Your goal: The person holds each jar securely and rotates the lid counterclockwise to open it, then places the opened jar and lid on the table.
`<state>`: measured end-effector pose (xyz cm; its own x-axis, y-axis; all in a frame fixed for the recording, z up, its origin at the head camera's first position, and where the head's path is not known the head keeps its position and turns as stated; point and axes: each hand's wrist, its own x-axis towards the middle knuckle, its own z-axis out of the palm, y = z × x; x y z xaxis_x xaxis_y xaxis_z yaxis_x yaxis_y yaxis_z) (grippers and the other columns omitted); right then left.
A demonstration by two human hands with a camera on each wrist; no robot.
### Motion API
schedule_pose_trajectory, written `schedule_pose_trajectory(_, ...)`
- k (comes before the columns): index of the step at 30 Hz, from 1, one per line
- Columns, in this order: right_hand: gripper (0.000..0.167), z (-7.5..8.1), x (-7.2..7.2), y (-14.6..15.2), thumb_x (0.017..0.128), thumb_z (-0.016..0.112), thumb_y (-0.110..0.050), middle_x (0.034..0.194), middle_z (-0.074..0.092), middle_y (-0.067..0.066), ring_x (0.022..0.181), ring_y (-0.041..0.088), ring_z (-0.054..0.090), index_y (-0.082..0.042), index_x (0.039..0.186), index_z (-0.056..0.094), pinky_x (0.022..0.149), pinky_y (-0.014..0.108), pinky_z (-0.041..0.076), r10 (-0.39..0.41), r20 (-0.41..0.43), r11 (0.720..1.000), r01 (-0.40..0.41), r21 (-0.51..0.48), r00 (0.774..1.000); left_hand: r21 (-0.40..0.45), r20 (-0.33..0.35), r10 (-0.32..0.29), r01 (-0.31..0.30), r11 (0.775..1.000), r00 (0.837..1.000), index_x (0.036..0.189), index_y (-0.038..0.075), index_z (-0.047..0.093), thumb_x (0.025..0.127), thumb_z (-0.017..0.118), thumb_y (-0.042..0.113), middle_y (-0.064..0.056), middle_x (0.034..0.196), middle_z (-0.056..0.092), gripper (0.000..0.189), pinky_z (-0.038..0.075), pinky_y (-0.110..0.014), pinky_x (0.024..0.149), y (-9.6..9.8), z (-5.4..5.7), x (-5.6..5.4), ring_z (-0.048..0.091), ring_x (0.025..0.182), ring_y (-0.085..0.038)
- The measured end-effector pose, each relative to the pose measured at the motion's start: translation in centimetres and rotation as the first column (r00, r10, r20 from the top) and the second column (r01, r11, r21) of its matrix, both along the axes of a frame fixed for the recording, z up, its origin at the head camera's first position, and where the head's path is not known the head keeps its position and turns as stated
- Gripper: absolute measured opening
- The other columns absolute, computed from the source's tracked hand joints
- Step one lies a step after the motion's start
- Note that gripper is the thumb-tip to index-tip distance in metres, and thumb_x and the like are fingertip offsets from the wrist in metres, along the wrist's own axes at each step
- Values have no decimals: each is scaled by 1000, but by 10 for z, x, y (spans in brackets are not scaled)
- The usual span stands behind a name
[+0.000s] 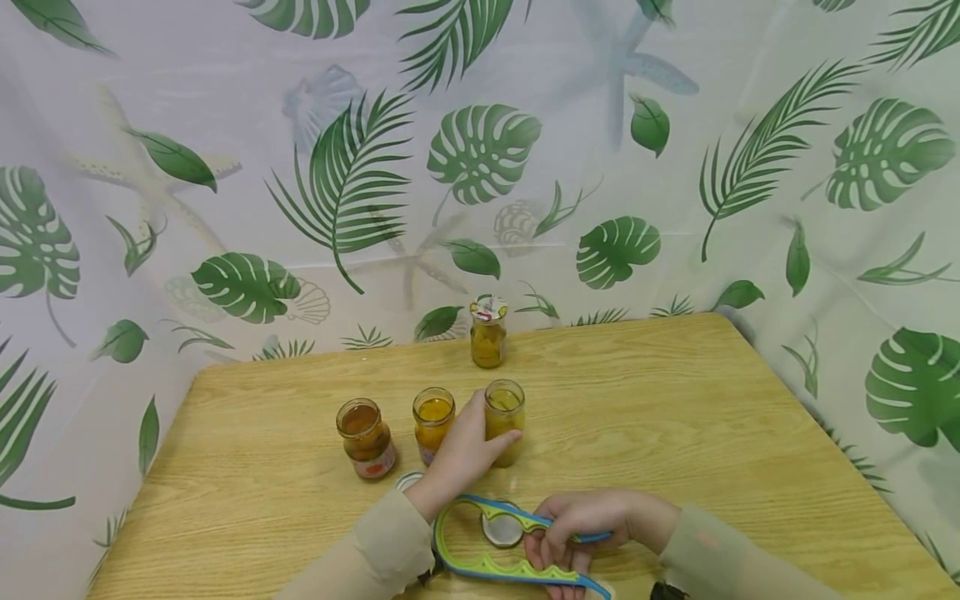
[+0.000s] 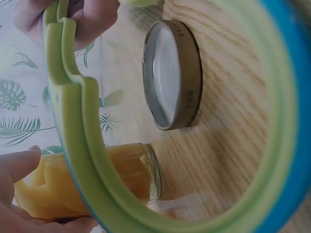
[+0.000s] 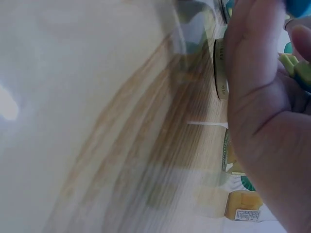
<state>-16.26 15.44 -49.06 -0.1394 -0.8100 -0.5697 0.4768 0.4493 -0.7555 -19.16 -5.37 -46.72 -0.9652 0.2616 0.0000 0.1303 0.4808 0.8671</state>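
Note:
My left hand (image 1: pixel 463 446) grips an open glass jar (image 1: pixel 506 402) of yellow contents, thumb across its front. In the left wrist view the same jar (image 2: pixel 41 187) shows with fingers around it. My right hand (image 1: pixel 596 525) holds a green and blue jar opener (image 1: pixel 491 570) by its handle end, the loop pointing left. Under the opener, a metal lid (image 1: pixel 502 531) lies on the table, its pale inside facing up. The opener's curved, toothed band (image 2: pixel 85 126) crosses the left wrist view in front of the jar and lid.
To the left stand two more open jars, one orange-yellow (image 1: pixel 433 410) and one reddish-brown (image 1: pixel 365 437). Another lid (image 1: pixel 409 480) lies partly behind my left forearm. A lidded jar (image 1: pixel 488 337) stands near the back edge of the wooden table (image 1: pixel 637 392), before a leaf-patterned cloth (image 1: pixel 525 250).

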Motion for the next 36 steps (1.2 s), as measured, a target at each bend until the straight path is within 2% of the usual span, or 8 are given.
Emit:
schedule_pose_trajectory(8,14,1,-2,5,92,49,-2,70,69,-6,62,3,65,-10,92,60,53,17,53,7,-41,1000,-8,-21,999,6,3,3,-3,1000,1000,150,-2,45,101,76,18,-23,143,61,62,48,-57,116,0,2,1,59,136,-40)
schedule_pose_trajectory(13,12,1,-6,8,98,49,-5,71,68,-9,59,1,62,-11,90,56,51,15,47,65,-98,996,-71,-58,993,2,-4,1,-1,1000,1000,149,-3,45,100,77,18,-24,143,61,62,48,-57,116,0,4,1,59,136,-40)
schedule_pose_trajectory(17,23,4,-9,11,108,46,-17,73,62,-11,57,-2,53,-7,89,54,50,14,39,85,-185,994,-97,-53,979,-2,-12,1,-1,1000,1000,148,-3,46,100,77,19,-23,142,62,62,48,-57,115,0,4,1,60,135,-40)
schedule_pose_trajectory(21,40,9,-10,14,114,35,-33,76,60,-9,57,0,45,-6,94,58,49,16,30,62,-255,997,-69,-19,965,-3,-18,-2,2,1000,1000,148,-4,46,100,76,18,-24,141,62,61,49,-58,114,-1,3,1,60,134,-41)
schedule_pose_trajectory(26,52,15,-10,20,117,21,-43,76,63,-7,59,2,54,-11,95,55,51,16,34,75,-209,997,-73,16,975,10,-19,-12,12,1000,1000,147,-3,46,101,75,18,-23,141,63,59,49,-56,114,-1,3,0,61,133,-39)
schedule_pose_trajectory(30,50,18,-11,25,117,19,-40,76,52,-9,63,2,53,-12,92,51,53,15,32,83,-243,997,-79,23,967,12,-14,-13,14,1000,1000,148,-2,45,102,74,18,-22,141,63,58,49,-56,115,-2,3,0,60,134,-39)
schedule_pose_trajectory(33,47,19,-12,28,117,20,-37,76,42,-9,59,1,39,-12,89,49,53,17,25,79,-274,997,-73,33,958,2,-13,-11,11,1000,1000,148,-3,45,101,75,18,-23,142,62,59,49,-57,115,-2,3,0,60,134,-40)
schedule_pose_trajectory(36,46,21,-12,31,117,20,-36,76,40,-8,58,3,31,-13,90,48,53,19,22,74,-264,997,-66,38,962,4,-6,-11,11,1000,1000,148,-3,45,101,75,18,-23,142,62,60,48,-57,115,-1,4,1,60,135,-40)
